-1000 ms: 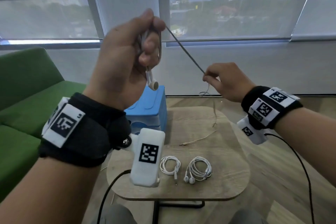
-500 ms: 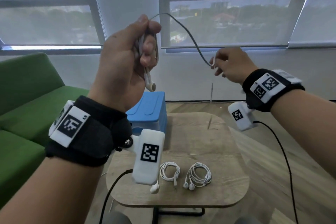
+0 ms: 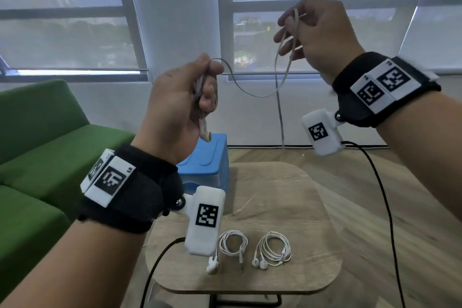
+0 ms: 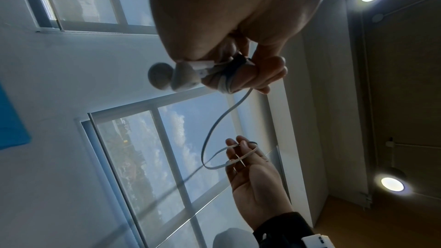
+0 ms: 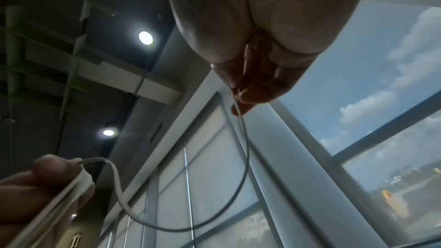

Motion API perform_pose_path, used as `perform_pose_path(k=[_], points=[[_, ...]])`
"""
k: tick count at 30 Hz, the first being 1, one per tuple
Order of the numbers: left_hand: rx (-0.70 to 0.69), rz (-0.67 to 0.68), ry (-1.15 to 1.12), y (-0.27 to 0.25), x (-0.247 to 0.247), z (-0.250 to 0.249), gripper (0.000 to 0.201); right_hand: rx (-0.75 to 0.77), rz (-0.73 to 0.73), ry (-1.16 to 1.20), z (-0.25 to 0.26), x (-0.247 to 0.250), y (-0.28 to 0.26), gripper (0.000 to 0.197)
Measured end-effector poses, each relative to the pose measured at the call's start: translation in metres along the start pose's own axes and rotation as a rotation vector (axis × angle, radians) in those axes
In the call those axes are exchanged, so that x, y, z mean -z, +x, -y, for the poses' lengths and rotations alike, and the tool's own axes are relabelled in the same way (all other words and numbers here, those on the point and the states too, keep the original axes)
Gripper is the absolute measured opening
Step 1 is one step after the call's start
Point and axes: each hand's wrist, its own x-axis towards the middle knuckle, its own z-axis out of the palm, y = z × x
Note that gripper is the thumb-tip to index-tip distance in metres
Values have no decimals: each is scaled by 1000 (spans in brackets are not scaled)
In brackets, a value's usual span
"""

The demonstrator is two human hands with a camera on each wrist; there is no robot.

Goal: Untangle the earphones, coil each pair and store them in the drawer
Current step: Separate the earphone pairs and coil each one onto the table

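Note:
My left hand grips a partly wound white earphone pair; the wraps lie round its fingers and the two earbuds stick out below. From it the cable sags across to my right hand, raised higher at the right, whose fingers hold a loop of the cable. The cable's tail hangs below that hand. Two coiled white pairs lie on the wooden table. The blue drawer box stands at the table's back left, partly behind my left wrist.
A green sofa runs along the left of the table. Windows and a white wall fill the back. Black leads from the wrist cameras hang down on both sides of the table.
My right hand has risen and moved right, taking a loop of cable round its fingers. The cable between the hands has gone from taut to slack, and its tail has lifted off the table.

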Motion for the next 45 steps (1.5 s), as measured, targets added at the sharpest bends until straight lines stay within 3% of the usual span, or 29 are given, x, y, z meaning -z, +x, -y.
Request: perform_pose_path(k=[6, 12, 16, 23, 27, 29, 33, 38, 42, 45], points=[[-2, 22, 8, 0, 1, 0, 36, 40, 49, -5, 5, -2, 0, 18], [14, 19, 20, 0, 4, 3, 34, -59, 127, -109, -26, -7, -18, 17], [37, 12, 38, -2, 3, 9, 33, -196, 269, -180, -63, -18, -47, 19], [99, -5, 57, -3, 5, 27, 34, -279, 556, -332, -117, -38, -103, 19], [164, -27, 141, -8, 9, 50, 32, -298, 696, -594, -115, -42, -109, 46], [203, -45, 166, -11, 11, 63, 32, -264, 626, -468, -99, -42, -106, 56], [243, -57, 183, -16, 10, 83, 31, -239, 537, 204, -61, -48, -112, 54], [261, -84, 137, -22, 7, 91, 34, -62, 577, 126, -70, -73, -132, 11], [300, -71, 71, -33, 9, 84, 41, -146, 502, 182, -76, -76, -148, 25], [287, -59, -44, -37, 9, 84, 44, -183, 568, 159, -71, -75, -162, 28]])
